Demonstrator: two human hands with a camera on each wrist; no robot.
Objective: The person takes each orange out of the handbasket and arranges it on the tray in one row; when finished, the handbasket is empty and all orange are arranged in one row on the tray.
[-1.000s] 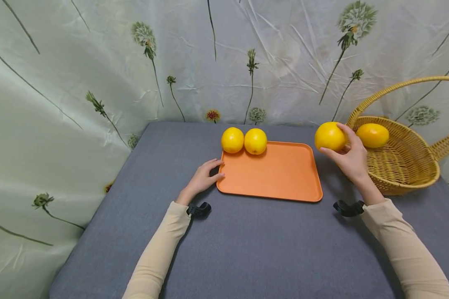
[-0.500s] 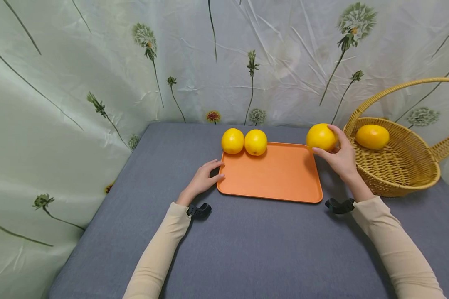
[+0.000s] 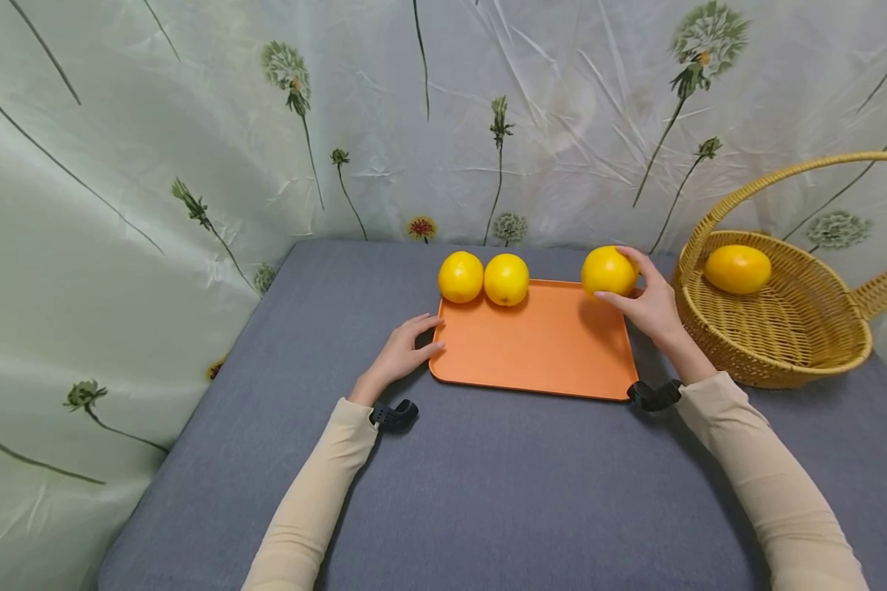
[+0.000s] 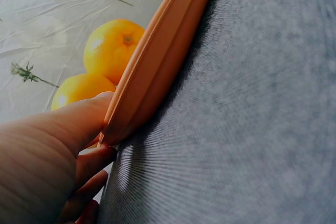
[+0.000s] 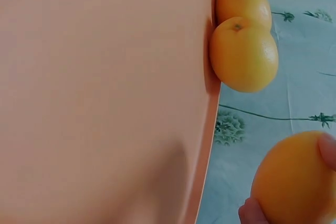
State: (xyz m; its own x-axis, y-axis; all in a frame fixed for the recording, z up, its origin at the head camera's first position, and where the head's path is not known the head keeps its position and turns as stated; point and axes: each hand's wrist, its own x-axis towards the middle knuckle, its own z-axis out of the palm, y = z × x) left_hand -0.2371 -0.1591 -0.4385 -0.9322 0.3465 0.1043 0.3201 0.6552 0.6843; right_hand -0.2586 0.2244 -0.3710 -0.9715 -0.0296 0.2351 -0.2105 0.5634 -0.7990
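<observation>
My right hand (image 3: 650, 305) holds an orange (image 3: 609, 271) between thumb and fingers, raised above the far right part of the orange tray (image 3: 532, 353). Its shadow falls on the tray. The right wrist view shows the held orange (image 5: 294, 179) with fingertips at its sides. Two more oranges sit side by side at the tray's far left corner, a left one (image 3: 461, 277) and a right one (image 3: 506, 280). My left hand (image 3: 402, 351) grips the tray's left edge. In the left wrist view the thumb (image 4: 86, 114) lies on the rim, with fingers below.
A wicker basket (image 3: 791, 369) with a tall handle stands at the right, holding one oblong-looking yellow-orange fruit (image 3: 737, 269). Grey cloth covers the table (image 3: 517, 492). A flower-printed curtain (image 3: 562, 123) hangs behind and to the left.
My right hand has carried the orange leftward, from beside the basket's rim to over the tray's far right part. The left hand and the tray have stayed in place.
</observation>
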